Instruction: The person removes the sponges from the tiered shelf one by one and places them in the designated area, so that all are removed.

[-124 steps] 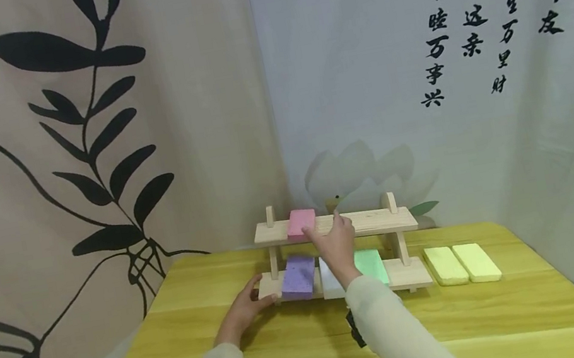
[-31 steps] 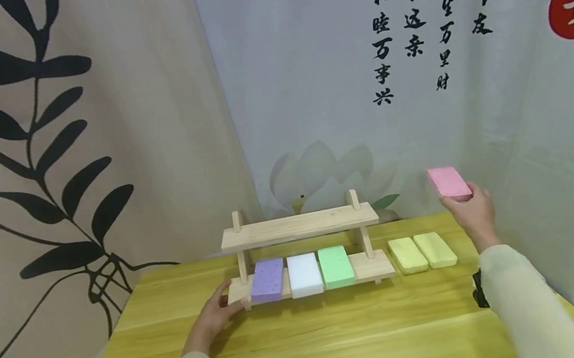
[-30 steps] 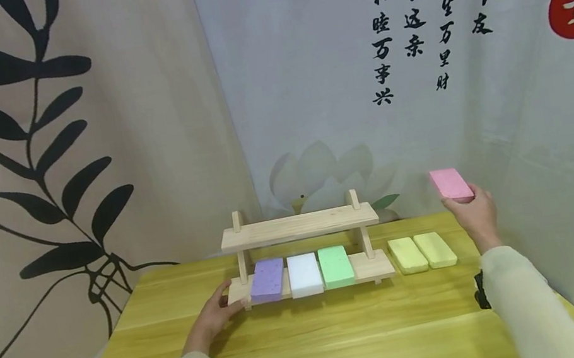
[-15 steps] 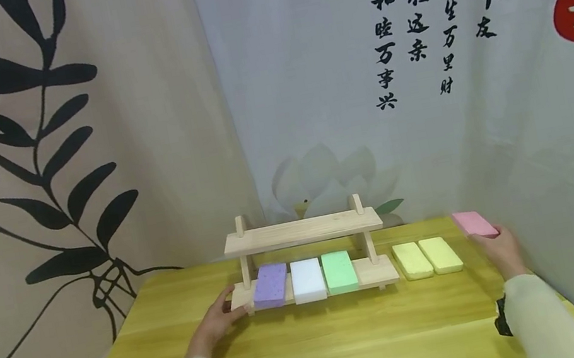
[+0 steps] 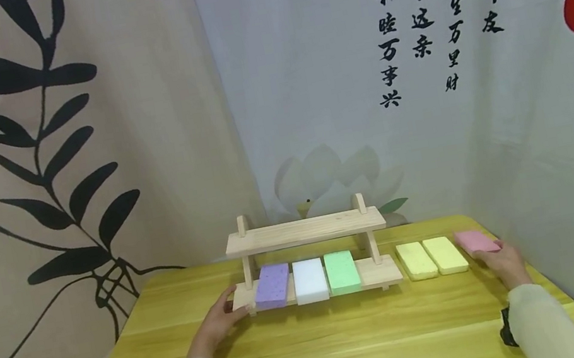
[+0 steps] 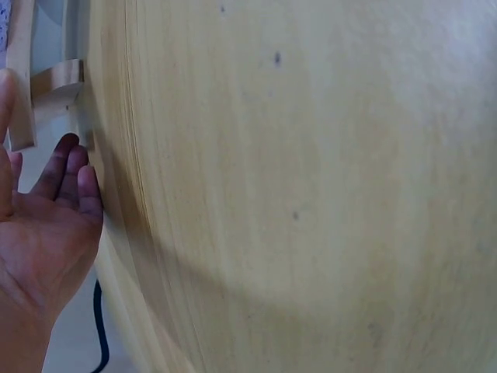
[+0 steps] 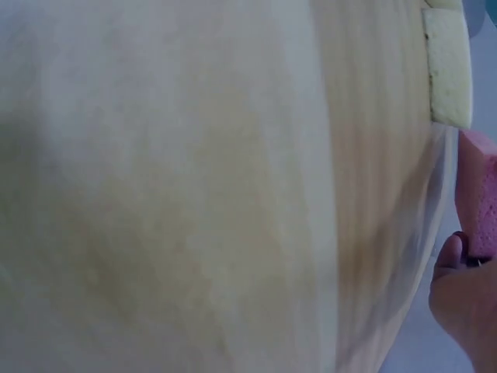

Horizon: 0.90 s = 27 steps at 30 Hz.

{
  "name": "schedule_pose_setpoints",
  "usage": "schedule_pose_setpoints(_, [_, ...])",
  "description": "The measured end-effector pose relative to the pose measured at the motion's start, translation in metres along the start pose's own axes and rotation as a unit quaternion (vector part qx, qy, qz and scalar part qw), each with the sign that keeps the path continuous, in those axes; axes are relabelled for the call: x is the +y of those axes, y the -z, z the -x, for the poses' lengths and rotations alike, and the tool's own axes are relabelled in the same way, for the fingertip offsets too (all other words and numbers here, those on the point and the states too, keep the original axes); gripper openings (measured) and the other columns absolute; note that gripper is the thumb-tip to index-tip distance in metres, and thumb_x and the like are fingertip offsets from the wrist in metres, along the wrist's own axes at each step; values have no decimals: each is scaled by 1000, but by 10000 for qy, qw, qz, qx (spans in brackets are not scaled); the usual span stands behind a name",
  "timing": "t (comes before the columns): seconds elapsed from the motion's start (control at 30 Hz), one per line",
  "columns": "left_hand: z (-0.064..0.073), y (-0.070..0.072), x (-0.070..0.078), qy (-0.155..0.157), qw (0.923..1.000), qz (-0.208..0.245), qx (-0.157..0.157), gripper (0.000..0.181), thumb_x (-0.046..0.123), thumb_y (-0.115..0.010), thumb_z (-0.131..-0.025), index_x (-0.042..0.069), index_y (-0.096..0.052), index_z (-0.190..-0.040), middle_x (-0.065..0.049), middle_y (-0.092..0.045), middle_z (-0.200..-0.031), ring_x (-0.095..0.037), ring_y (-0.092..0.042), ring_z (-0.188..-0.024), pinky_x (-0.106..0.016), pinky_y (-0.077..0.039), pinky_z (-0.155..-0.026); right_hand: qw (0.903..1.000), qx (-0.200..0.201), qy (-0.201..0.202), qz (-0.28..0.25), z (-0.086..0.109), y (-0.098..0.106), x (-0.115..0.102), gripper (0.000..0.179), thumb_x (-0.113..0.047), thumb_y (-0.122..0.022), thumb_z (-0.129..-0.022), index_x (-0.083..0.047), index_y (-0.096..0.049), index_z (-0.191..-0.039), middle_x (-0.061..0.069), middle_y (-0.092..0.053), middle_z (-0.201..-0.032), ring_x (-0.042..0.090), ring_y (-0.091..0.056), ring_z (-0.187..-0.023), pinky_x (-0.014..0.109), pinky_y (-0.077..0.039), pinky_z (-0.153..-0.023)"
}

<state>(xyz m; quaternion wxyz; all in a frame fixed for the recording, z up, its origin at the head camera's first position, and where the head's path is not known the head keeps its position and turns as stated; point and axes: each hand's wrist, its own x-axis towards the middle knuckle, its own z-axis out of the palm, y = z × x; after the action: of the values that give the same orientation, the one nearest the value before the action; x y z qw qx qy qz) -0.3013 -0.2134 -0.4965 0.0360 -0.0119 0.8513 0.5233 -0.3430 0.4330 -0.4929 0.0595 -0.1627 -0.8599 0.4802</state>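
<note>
At the table's right edge my right hand (image 5: 502, 264) pinches a pink sponge block (image 5: 475, 241) by its near end, thumb on the near side. The block is low, beside two pale yellow sponge blocks (image 5: 417, 260). In the right wrist view the pink sponge (image 7: 477, 194) shows its porous side above the thumb. My left hand (image 5: 216, 326) holds the left end of a two-tier wooden rack (image 5: 304, 231), thumb at the front edge and fingers round the end. The left wrist view shows the left hand's palm (image 6: 46, 241), with the thumb cut off by the frame.
Purple (image 5: 272, 286), white (image 5: 309, 280) and green (image 5: 342, 272) sponge blocks lean in a row on the rack's lower board. The upper board is bare. A curtain (image 5: 303, 74) with printed plants and characters hangs right behind the table (image 5: 351, 347) and along its right side.
My right hand has taken the pink sponge off the rack's upper board, carried it right past the yellow blocks, and lowered it beside them. My left hand stays at the rack's left end.
</note>
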Motion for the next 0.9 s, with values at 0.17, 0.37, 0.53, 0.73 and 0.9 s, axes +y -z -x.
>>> schedule_pose_setpoints(0.17, [-3, -4, 2, 0, 10000, -25, -8, 84, 37, -72, -92, 11, -25, -157, -31, -48, -140, -42, -52, -123, -61, -40, -101, 9992, -359, -119, 91, 3, 3, 6, 95, -34, -63, -93, 20, -6, -147, 45, -14, -150, 56, -20, -138, 60, -22, -113])
schedule_pose_setpoints(0.37, [-5, -6, 3, 1, 10000, -9, 4, 82, 34, -72, -92, 11, -27, -157, -29, -50, -138, -40, -52, -124, -60, -38, -104, 9972, -622, -148, 376, 10, 6, 5, 104, -41, -61, -94, 18, 7, -147, 43, -3, -152, 60, -12, -137, 64, -19, -112])
schedule_pose_setpoints(0.53, [-4, -3, 7, -13, 10000, -29, -3, 83, 35, -72, -92, 11, -26, -157, -30, -49, -138, -43, -51, -124, -61, -39, -102, 9988, -429, 15, 235, 12, 7, -4, 101, -40, -59, -96, 17, 6, -148, 42, 0, -153, 58, -7, -140, 62, -15, -114])
schedule_pose_setpoints(0.73, [-5, -2, 3, 104, 9999, -69, 0, 83, 35, -71, -93, 12, -25, -157, -30, -47, -141, -44, -49, -126, -61, -38, -103, 9992, -95, 334, 179, 17, 4, -21, 92, -35, -60, -98, 11, -3, -153, 44, -7, -152, 59, -12, -139, 64, -19, -112])
schedule_pose_setpoints(0.9, [-3, -1, -1, 142, 9997, -165, 90, 82, 37, -71, -93, 12, -26, -157, -30, -47, -140, -43, -49, -126, -61, -39, -103, 9982, -164, 452, -367, 25, -9, -44, 94, -39, -61, -97, 2, 0, -157, 38, -3, -157, 57, -19, -139, 63, -34, -106])
